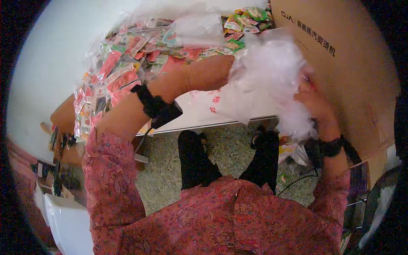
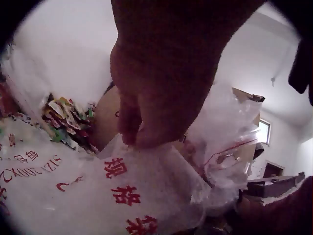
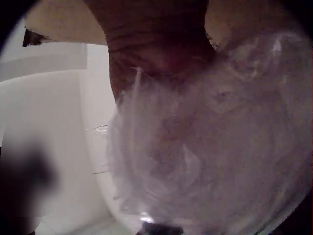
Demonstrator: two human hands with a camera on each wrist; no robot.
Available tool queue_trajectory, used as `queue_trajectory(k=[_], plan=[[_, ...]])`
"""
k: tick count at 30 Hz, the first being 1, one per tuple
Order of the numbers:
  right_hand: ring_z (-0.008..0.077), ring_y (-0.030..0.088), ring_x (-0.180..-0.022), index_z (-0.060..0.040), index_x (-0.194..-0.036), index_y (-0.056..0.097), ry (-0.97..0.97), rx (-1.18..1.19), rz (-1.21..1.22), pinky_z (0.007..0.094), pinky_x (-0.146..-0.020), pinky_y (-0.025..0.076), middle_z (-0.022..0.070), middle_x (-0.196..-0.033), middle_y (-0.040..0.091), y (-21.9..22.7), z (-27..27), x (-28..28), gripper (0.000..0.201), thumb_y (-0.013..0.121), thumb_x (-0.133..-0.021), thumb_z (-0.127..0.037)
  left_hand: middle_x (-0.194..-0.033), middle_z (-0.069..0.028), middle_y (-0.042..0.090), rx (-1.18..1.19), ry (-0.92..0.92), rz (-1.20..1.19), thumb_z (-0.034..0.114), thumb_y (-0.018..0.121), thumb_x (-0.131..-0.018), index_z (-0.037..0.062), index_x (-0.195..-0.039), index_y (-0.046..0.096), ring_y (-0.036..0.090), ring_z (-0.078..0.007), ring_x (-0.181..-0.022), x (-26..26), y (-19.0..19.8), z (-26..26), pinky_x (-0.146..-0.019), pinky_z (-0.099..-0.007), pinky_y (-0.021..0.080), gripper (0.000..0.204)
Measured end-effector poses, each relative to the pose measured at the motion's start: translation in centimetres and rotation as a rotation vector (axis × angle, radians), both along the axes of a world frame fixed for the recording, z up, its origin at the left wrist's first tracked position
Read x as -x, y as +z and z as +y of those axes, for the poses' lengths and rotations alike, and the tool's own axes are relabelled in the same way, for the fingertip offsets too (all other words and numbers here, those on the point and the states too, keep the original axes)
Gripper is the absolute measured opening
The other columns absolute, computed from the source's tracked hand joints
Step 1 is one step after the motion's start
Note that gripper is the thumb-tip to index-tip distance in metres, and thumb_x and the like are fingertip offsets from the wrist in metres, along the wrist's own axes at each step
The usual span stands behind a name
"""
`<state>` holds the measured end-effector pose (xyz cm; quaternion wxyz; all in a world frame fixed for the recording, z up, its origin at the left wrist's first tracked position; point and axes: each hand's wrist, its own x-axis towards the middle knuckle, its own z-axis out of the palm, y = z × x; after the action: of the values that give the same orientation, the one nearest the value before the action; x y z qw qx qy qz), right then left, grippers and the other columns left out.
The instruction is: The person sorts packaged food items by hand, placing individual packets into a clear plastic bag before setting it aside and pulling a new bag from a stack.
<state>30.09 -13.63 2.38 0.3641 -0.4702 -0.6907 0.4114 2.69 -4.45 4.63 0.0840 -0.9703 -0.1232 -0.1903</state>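
Note:
My left hand (image 1: 214, 72) reaches across to the middle of the table. In the left wrist view, its fingertips pinch the upper edge of a translucent plastic bag with red printed characters (image 2: 93, 186). My right hand (image 1: 312, 95), at the right, grips a crumpled bundle of clear plastic bags (image 1: 274, 63). In the right wrist view the bundle (image 3: 210, 142) billows over the fingers and hides most of them. The bundle overlaps the left fingertips in the head view.
A heap of small colourful packets in clear bags (image 1: 121, 76) covers the table's (image 1: 42, 80) far and left part. A tall cardboard box (image 1: 344, 76) stands at the right. Another person's arm (image 1: 64, 115) rests at the left. Speckled floor (image 1: 161, 170) shows below the table edge.

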Motion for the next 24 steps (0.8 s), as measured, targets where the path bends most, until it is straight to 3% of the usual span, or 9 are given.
queue_trajectory(k=[4, 6, 9, 11, 13, 16, 20, 23, 24], plan=[[0.0129, 0.048, -0.093, -0.0034, -0.121, 0.036, 0.203, 0.160, -0.017, 0.0257, -0.078, 0.040, 0.0039, -0.108, 0.049, -3.5, 2.2, -0.2, 0.053, 0.049, -0.069, -0.002, -0.077, -0.0172, 0.052, -0.052, -0.291, -0.049, 0.013, 0.046, -0.076, 0.0043, -0.089, 0.051, 0.052, -0.0326, -0.077, -0.2, 0.0, -2.3, -0.067, -0.0396, 0.043, 0.016], [0.0123, 0.048, -0.092, -0.0022, -0.120, 0.036, 0.154, 0.205, -0.124, 0.0257, -0.078, 0.040, 0.0033, -0.106, 0.050, -3.5, 2.0, -0.1, 0.052, 0.049, -0.070, -0.002, -0.075, -0.0155, 0.051, 0.010, -0.007, 0.106, 0.010, 0.047, -0.075, 0.0056, -0.087, 0.048, 0.052, -0.0316, -0.075, -0.1, -0.2, -3.1, -0.066, -0.0397, 0.043, 0.013], [0.0149, 0.050, -0.089, -0.0003, -0.119, 0.036, 0.146, 0.171, -0.168, 0.0282, -0.077, 0.041, 0.0063, -0.104, 0.053, -3.5, 0.2, 1.8, 0.051, 0.050, -0.071, -0.005, -0.091, -0.0150, 0.052, 0.243, 0.134, 0.078, 0.013, 0.045, -0.078, 0.0040, -0.088, 0.049, 0.051, -0.0314, -0.086, -0.2, 0.1, -4.2, -0.074, -0.0380, 0.044, 0.014], [0.0182, 0.053, -0.088, 0.0004, -0.119, 0.036, 0.182, 0.093, -0.101, 0.0307, -0.076, 0.042, 0.0099, -0.102, 0.055, -3.8, -0.3, 2.6, 0.051, 0.052, -0.071, -0.008, -0.085, -0.0134, 0.051, 0.163, 0.070, 0.040, 0.008, 0.047, -0.073, 0.0052, -0.085, 0.045, 0.052, -0.0303, -0.082, -0.4, -0.5, -4.8, -0.068, -0.0378, 0.044, 0.012], [0.0298, 0.056, -0.085, 0.0006, -0.117, 0.036, -0.080, -0.167, -0.968, 0.0382, -0.075, 0.042, 0.0203, -0.097, 0.055, -4.3, -0.3, 3.0, 0.053, 0.055, -0.069, -0.013, -0.079, -0.0119, 0.049, 0.087, 0.009, 0.002, 0.003, 0.049, -0.069, 0.0063, -0.082, 0.041, 0.052, -0.0291, -0.077, -0.9, -1.0, -5.6, -0.063, -0.0375, 0.045, 0.016], [0.0378, 0.053, -0.083, 0.0012, -0.115, 0.036, -0.055, -0.130, -1.125, 0.0437, -0.074, 0.041, 0.0263, -0.092, 0.052, -0.3, -3.6, 6.6, 0.056, 0.058, -0.066, -0.015, -0.089, -0.0142, 0.050, 0.035, 0.044, 0.092, 0.010, 0.045, -0.074, 0.0032, -0.090, 0.044, 0.052, -0.0317, -0.082, -1.5, -0.9, -6.0, -0.068, -0.0371, 0.045, 0.018], [0.0387, 0.056, -0.075, 0.0018, -0.111, 0.039, 0.043, -0.320, -1.059, 0.0441, -0.069, 0.045, 0.0243, -0.081, 0.056, 0.9, -5.6, 7.5, 0.052, 0.057, -0.067, -0.018, -0.088, -0.0144, 0.050, 0.042, 0.033, 0.071, 0.010, 0.046, -0.073, 0.0031, -0.090, 0.044, 0.052, -0.0322, -0.083, -1.9, -1.5, -6.7, -0.069, -0.0371, 0.046, 0.019], [0.0349, 0.057, -0.077, 0.0009, -0.110, 0.041, 0.194, -0.089, -0.873, 0.0406, -0.071, 0.045, 0.0216, -0.084, 0.058, 0.5, -4.9, 6.8, 0.050, 0.057, -0.066, -0.017, -0.089, -0.0142, 0.051, 0.042, 0.023, 0.064, 0.009, 0.046, -0.072, 0.0033, -0.090, 0.044, 0.052, -0.0320, -0.084, -2.2, -1.2, -8.0, -0.069, -0.0364, 0.046, 0.019], [0.0311, 0.057, -0.080, -0.0001, -0.110, 0.042, 0.329, 0.033, -0.525, 0.0379, -0.073, 0.045, 0.0189, -0.088, 0.058, -1.0, -4.3, 6.1, 0.049, 0.056, -0.067, -0.017, -0.091, -0.0145, 0.051, 0.081, -0.047, 0.019, 0.010, 0.047, -0.072, 0.0031, -0.089, 0.045, 0.052, -0.0313, -0.085, -2.2, -1.0, -8.4, -0.069, -0.0358, 0.046, 0.018]])
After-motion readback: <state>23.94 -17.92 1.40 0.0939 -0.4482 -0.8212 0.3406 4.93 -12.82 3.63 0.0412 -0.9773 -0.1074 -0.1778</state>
